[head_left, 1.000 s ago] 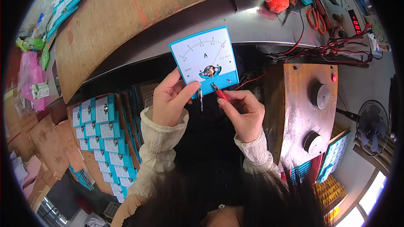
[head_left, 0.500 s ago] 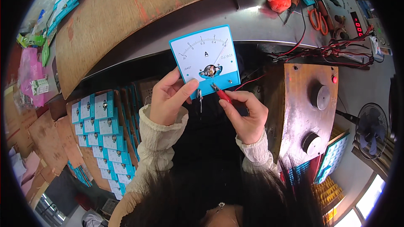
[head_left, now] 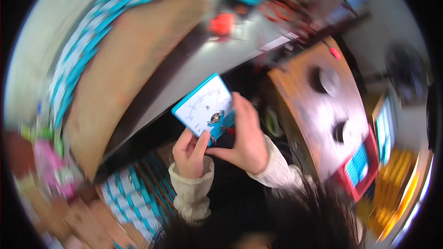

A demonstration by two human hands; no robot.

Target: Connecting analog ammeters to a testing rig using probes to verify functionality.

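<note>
A square panel ammeter [head_left: 199, 101] with a white dial and blue frame is held tilted in front of me, its corner turned upward. My left hand [head_left: 190, 154] pinches its lower left edge between thumb and fingers. Around the right side wraps my right hand [head_left: 249, 136], fingers along the edge and thumb below. The small mechanism [head_left: 215, 118] shows in the dial's cutout. A bit of red, perhaps the clip, shows beside the right palm; whether it is still attached is hidden and blurred.
Beyond the hands lies a steel bench [head_left: 184, 71] with a curved wooden board [head_left: 138, 46] and rows of meters [head_left: 83, 48]. A metal-topped box with two round knobs [head_left: 318, 115] stands at right, near a red tray [head_left: 339, 177]. More meters [head_left: 131, 198] sit lower left.
The view has swung round and is blurred. The ammeter has tilted counterclockwise. My right hand has gone from pinching the red clip to gripping the meter's right side; the left still holds it.
</note>
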